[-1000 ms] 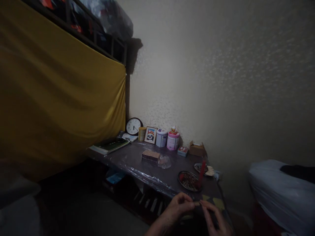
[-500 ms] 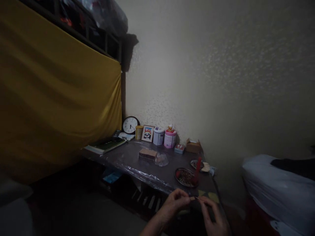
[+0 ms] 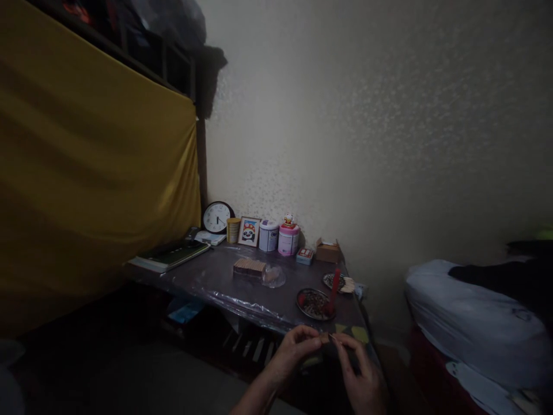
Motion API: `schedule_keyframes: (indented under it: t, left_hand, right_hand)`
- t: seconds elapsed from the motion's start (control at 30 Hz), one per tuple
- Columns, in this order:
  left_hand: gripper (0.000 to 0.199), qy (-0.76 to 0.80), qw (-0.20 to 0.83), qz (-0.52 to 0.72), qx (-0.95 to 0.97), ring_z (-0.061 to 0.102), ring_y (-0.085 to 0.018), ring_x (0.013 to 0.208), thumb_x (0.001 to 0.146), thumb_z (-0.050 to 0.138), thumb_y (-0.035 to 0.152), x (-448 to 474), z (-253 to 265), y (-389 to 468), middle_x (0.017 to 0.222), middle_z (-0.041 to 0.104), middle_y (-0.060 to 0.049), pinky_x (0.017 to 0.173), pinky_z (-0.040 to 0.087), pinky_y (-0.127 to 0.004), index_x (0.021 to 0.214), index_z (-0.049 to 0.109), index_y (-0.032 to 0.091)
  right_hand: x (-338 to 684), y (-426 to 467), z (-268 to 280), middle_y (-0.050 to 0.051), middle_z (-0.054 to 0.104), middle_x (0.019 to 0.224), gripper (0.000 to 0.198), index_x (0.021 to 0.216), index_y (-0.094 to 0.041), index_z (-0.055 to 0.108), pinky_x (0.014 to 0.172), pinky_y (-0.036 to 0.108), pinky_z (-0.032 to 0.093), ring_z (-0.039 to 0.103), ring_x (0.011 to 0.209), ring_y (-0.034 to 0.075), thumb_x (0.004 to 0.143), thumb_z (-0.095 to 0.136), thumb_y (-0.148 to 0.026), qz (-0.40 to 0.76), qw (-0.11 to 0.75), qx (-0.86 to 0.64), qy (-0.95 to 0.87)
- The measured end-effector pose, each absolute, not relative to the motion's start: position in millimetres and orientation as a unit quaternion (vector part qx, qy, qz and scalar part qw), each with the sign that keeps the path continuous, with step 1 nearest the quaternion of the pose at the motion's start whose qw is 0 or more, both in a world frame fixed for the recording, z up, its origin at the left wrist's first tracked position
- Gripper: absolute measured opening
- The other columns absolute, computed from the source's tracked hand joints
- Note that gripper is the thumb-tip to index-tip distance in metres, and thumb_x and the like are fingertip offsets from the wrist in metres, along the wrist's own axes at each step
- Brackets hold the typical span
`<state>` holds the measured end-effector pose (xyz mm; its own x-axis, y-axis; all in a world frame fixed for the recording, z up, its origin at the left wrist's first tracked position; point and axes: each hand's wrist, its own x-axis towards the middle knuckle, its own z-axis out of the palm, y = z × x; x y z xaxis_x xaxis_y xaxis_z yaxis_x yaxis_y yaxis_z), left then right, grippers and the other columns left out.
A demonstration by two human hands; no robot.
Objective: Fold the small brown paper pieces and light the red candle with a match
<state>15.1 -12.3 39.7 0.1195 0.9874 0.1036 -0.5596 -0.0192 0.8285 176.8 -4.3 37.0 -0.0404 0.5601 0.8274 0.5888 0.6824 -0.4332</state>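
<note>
Near the table's front right edge, my left hand (image 3: 292, 350) pinches a small flat brown piece (image 3: 324, 339) between thumb and fingers. My right hand (image 3: 362, 374) is closed in a pinch right beside that piece, with a thin, small item at its fingertips that is too dim to name. The two sets of fingertips almost meet. Just beyond them sits a round plate (image 3: 299, 304) of small dark and pale bits, with a red upright stick-like tool (image 3: 334, 291) in it. Behind it stands a smaller dish (image 3: 327, 280) with pale sticks (image 3: 348, 285) at its side.
A row of thin brown pieces (image 3: 249, 267) and a clear plastic bag (image 3: 273, 277) lie mid-table. Along the wall stand a clock (image 3: 217, 218), a framed panda picture (image 3: 249, 231), a white tin (image 3: 268, 237), a pink tin (image 3: 288, 241) and a cardboard box (image 3: 328, 251). A green book (image 3: 179, 257) lies left.
The view has turned slightly right, so the table and hands appear further left. Both hands keep their pinches, fingertips close together around the brown piece.
</note>
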Motion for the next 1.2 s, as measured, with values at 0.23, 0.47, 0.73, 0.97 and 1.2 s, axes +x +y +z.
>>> schedule_keyframes:
  t: [0.23, 0.47, 0.73, 0.97, 1.2]
  left_hand:
    - [0.038, 0.279, 0.641, 0.605, 0.382, 0.058, -0.015, 0.072, 0.050, 0.083, 0.031, 15, 39, -13, 0.078, 0.069, -0.002, 0.071, 0.039, -0.025, 0.081, 0.068, 0.016]
    - [0.039, 0.272, 0.636, 0.601, 0.400, 0.061, -0.018, 0.079, 0.052, 0.083, 0.030, 15, 31, -9, 0.086, 0.071, -0.005, 0.076, 0.040, -0.028, 0.085, 0.067, 0.016]
    - [0.036, 0.252, 0.641, 0.620, 0.377, 0.061, -0.020, 0.086, 0.058, 0.080, 0.030, 15, 28, -8, 0.089, 0.070, -0.006, 0.083, 0.040, -0.030, 0.088, 0.065, 0.016]
    - [0.026, 0.244, 0.658, 0.634, 0.326, 0.062, -0.016, 0.078, 0.062, 0.077, 0.030, 15, 48, -10, 0.084, 0.072, -0.005, 0.076, 0.042, -0.026, 0.081, 0.064, 0.016]
    - [0.020, 0.214, 0.661, 0.635, 0.338, 0.062, -0.014, 0.079, 0.068, 0.073, 0.025, 21, 54, -15, 0.085, 0.071, -0.004, 0.075, 0.041, -0.023, 0.084, 0.064, 0.016]
  right_hand:
    - [177, -4, 38, 0.002, 0.074, 0.082, 0.020, 0.086, -0.026, 0.062, 0.067, 0.020, 0.056, 0.072, 0.071, 0.016, 0.087, 0.049, -0.041, -0.025, 0.562, -0.397, -0.725]
    - [178, -2, 36, 0.001, 0.074, 0.083, 0.017, 0.087, -0.025, 0.062, 0.068, 0.018, 0.056, 0.072, 0.073, 0.014, 0.087, 0.050, -0.037, -0.027, 0.575, -0.378, -0.725]
    - [172, -5, 44, 0.001, 0.074, 0.081, 0.014, 0.086, -0.025, 0.063, 0.067, 0.020, 0.056, 0.071, 0.073, 0.015, 0.086, 0.052, -0.033, -0.023, 0.586, -0.378, -0.716]
    - [175, -7, 74, 0.003, 0.071, 0.080, 0.011, 0.084, -0.023, 0.061, 0.072, 0.023, 0.055, 0.069, 0.076, 0.014, 0.086, 0.052, -0.027, -0.032, 0.640, -0.364, -0.676]
    - [171, -14, 74, 0.004, 0.071, 0.082, 0.011, 0.085, -0.022, 0.061, 0.072, 0.024, 0.055, 0.069, 0.078, 0.015, 0.087, 0.050, -0.022, -0.047, 0.627, -0.341, -0.699]
